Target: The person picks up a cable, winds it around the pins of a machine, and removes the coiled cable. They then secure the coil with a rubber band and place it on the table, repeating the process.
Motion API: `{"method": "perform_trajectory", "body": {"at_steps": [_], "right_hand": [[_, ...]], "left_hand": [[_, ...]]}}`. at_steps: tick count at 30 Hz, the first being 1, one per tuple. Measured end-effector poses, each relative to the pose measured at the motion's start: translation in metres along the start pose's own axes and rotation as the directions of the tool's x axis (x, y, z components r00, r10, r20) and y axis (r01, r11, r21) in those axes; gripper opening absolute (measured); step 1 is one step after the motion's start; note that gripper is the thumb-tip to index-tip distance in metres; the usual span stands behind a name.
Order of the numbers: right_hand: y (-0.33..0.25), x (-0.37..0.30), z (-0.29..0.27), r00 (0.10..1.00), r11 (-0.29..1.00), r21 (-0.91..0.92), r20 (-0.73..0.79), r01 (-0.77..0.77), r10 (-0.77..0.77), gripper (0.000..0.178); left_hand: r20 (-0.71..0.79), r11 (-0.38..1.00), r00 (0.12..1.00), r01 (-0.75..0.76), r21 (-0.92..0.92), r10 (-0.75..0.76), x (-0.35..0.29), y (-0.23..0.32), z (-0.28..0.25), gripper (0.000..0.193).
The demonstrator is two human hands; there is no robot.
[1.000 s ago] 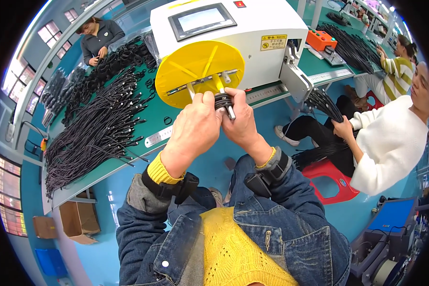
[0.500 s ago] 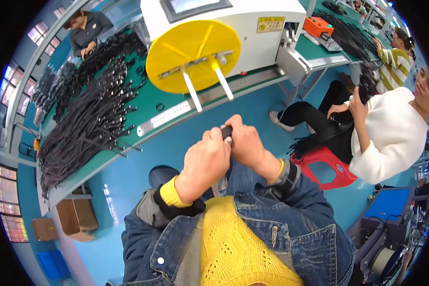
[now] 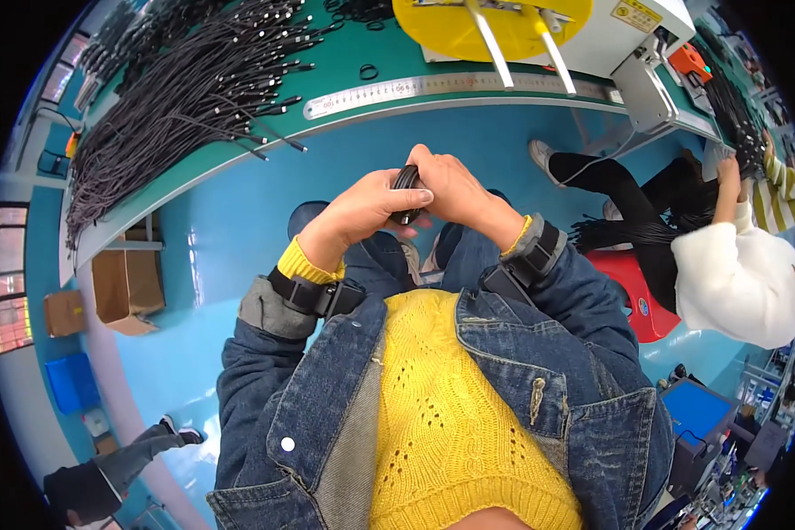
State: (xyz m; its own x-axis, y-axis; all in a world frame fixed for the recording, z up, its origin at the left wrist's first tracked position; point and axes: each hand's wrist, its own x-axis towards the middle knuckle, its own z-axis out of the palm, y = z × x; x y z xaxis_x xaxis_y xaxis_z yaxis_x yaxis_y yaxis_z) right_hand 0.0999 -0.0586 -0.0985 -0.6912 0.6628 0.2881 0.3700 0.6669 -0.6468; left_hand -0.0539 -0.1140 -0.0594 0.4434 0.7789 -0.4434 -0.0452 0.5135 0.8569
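A small black coil of cable (image 3: 405, 187) is held between my two hands, in front of my knees. My left hand (image 3: 368, 205) grips it from the left, with the thumb laid across the coil. From the other side my right hand (image 3: 453, 189) closes round it, fingers bent over its top. Part of the coil is hidden behind the fingers. On the green-topped bench (image 3: 362, 99) ahead lie a pile of black cables (image 3: 181, 115) with metal plug ends and a long steel ruler (image 3: 442, 85).
A machine with a yellow disc (image 3: 433, 31) and two metal rods juts over the bench edge. To the right, a person in a white top (image 3: 735, 274) sits on a red stool (image 3: 632, 291). Cardboard boxes (image 3: 128, 287) and a blue bin (image 3: 71, 383) stand at left.
The view has tipped downward, so the bench and machine sit higher in it. My left hand has opened its wrap somewhat, showing more of the coil. Another person appears at lower left.
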Motion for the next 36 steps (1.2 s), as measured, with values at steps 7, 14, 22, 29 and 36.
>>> {"method": "perform_trajectory", "body": {"at_steps": [7, 14, 22, 29, 36], "right_hand": [[-0.001, -0.001, 0.017, 0.992, 0.997, 0.039, 0.112, -0.061, 0.056, 0.019], [0.009, -0.006, 0.02, 0.976, 0.999, -0.024, 0.211, -0.039, 0.044, 0.018], [0.002, -0.009, 0.01, 0.961, 0.986, -0.158, 0.276, 0.046, 0.0, 0.019], [0.008, -0.011, 0.019, 0.99, 0.927, 0.36, 0.126, -0.11, 0.069, 0.016], [0.012, -0.006, 0.033, 0.871, 0.765, 0.424, 0.323, -0.484, 0.372, 0.023]], "left_hand": [[0.02, 0.974, 0.978, 0.211, -0.081, -0.21, 0.0, -0.014, -0.014, 0.038], [-0.017, 0.925, 0.941, 0.334, 0.182, -0.337, 0.006, -0.011, -0.016, 0.041], [0.089, 0.933, 0.928, 0.36, 0.026, -0.361, 0.017, -0.034, -0.017, 0.034], [0.054, 0.961, 0.993, 0.091, 0.26, -0.109, 0.009, -0.041, -0.005, 0.028], [0.078, 0.963, 0.963, 0.264, -0.06, -0.259, 0.011, -0.048, -0.024, 0.017]]}}
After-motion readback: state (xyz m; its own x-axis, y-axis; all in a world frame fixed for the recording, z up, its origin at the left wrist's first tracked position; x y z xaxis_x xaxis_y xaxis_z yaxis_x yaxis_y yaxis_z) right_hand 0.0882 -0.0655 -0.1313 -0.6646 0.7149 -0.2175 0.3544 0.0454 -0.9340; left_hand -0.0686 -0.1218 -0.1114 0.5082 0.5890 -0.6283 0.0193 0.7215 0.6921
